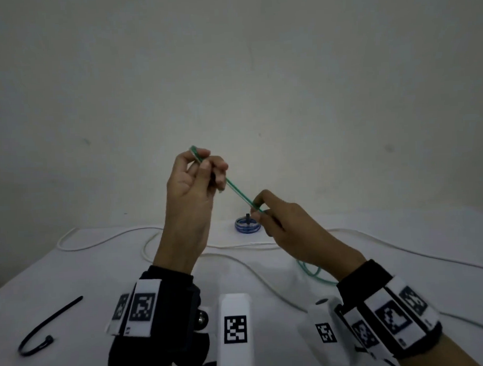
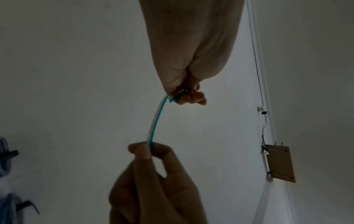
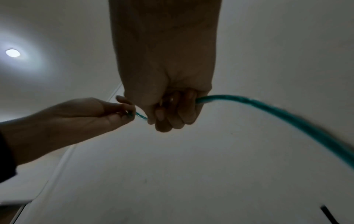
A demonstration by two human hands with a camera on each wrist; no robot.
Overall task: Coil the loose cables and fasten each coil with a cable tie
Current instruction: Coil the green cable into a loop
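Note:
A green cable (image 1: 238,192) is stretched taut in the air between both hands above the white table (image 1: 74,276). My left hand (image 1: 202,161) is raised and pinches the cable near its end, which pokes out past the fingers. Lower and to the right, my right hand (image 1: 256,208) pinches the same cable; its slack (image 1: 309,270) drops under that wrist onto the table. In the left wrist view the left hand (image 2: 184,97) holds the cable (image 2: 155,121) above the right hand (image 2: 145,150). In the right wrist view the cable (image 3: 268,109) trails off right from the right hand (image 3: 168,115).
A long loose white cable (image 1: 237,246) snakes across the table. A blue coil (image 1: 247,225) with a black tie lies at the far edge behind the hands. One black cable tie (image 1: 40,326), curved, lies at the near left.

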